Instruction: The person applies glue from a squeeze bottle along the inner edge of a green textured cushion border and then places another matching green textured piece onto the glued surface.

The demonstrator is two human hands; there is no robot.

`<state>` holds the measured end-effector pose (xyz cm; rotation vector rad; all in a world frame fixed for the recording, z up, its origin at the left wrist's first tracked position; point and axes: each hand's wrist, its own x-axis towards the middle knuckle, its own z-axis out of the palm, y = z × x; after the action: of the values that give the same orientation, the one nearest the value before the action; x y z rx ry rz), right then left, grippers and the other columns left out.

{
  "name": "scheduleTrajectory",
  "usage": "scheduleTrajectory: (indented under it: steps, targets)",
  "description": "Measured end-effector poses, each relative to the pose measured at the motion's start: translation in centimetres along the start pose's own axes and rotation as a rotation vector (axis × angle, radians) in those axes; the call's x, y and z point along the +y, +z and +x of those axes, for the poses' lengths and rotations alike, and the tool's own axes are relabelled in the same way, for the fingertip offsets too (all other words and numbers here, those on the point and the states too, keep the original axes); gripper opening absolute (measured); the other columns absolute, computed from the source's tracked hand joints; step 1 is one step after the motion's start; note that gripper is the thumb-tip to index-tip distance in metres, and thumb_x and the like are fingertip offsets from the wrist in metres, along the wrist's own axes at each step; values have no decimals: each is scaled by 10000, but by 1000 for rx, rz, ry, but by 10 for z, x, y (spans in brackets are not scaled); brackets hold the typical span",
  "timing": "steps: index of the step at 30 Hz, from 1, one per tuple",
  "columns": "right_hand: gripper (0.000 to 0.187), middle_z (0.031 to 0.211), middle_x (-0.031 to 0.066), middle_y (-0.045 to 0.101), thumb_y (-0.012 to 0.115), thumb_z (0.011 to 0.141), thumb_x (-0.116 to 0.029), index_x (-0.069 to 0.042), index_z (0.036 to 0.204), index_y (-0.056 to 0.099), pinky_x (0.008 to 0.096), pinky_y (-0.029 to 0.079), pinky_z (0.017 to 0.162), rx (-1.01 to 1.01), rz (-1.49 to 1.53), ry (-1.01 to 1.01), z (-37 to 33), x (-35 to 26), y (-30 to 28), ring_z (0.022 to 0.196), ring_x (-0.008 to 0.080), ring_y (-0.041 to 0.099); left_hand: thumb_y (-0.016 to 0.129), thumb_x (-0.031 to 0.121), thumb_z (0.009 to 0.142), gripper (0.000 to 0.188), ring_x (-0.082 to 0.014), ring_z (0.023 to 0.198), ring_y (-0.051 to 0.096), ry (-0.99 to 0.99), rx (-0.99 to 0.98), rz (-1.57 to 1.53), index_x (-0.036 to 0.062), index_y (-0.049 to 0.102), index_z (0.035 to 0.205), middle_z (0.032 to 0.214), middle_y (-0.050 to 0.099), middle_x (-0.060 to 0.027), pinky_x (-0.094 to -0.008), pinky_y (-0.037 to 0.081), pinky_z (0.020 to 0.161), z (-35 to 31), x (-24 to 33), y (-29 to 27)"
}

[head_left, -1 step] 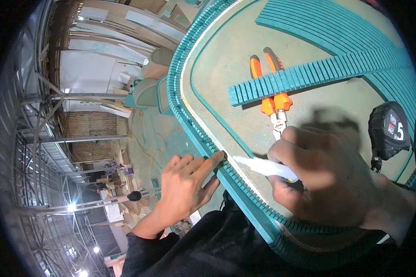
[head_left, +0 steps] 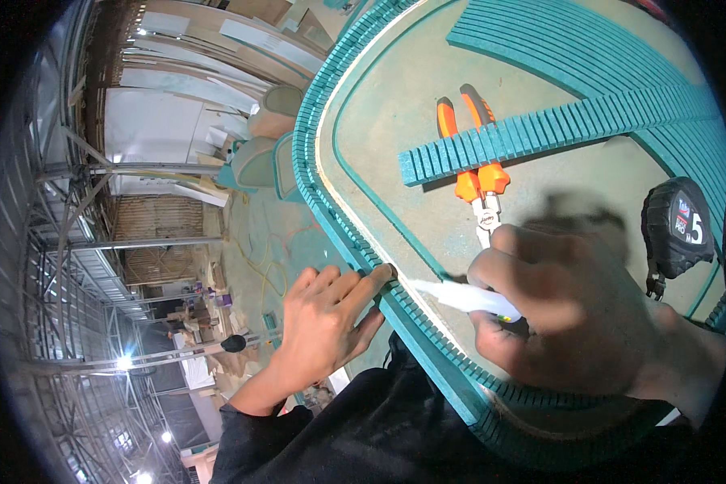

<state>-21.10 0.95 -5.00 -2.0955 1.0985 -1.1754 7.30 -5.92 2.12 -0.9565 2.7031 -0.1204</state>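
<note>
A teal strip with close-cut slots [head_left: 355,234] runs along the curved edge of a greenish panel [head_left: 387,105], beside a pale line. My left hand [head_left: 323,319] grips this slotted strip at the near edge, its index fingertip pressed on the inner side and its thumb on the outer side. In my right hand [head_left: 573,306] is a small white glue bottle [head_left: 468,297], tilted so that its tapered nozzle points at the pale line just right of my left fingertip. Whether the nozzle touches the strip I cannot tell.
Orange-and-black pliers [head_left: 480,179] lie on the panel under a loose slotted strip [head_left: 540,129]. More slotted teal pieces [head_left: 573,48] lie at the far right. A black tape measure [head_left: 676,230] stands right of my right hand. Beyond the left edge are curved teal-edged parts [head_left: 254,165] on the floor.
The glue bottle's nozzle has drawn back slightly to the right, away from my left fingertip. My left hand stays in the same place on the strip.
</note>
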Motion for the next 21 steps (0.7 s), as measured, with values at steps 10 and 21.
scheduleTrajectory:
  steps: [10,21]
  targets:
    - [197,827,86,620,757,778,-94,-37,918,631,415,561,623,-300,-124,179,19,4,-1,704,261,647,860,367,753,562,-284,1165,583,292,59,-239,135,779,1259,1211,685,-78,-449,365,1043,27,-66,-8]
    - [207,833,128,699,733,780,-108,-5,954,688,325,525,614,-41,-89,583,12,-32,-1,675,206,679,840,366,817,525,-285,1038,636,717,266,-540,47,735,1220,1081,706,-108,-421,425,966,63,-116,32]
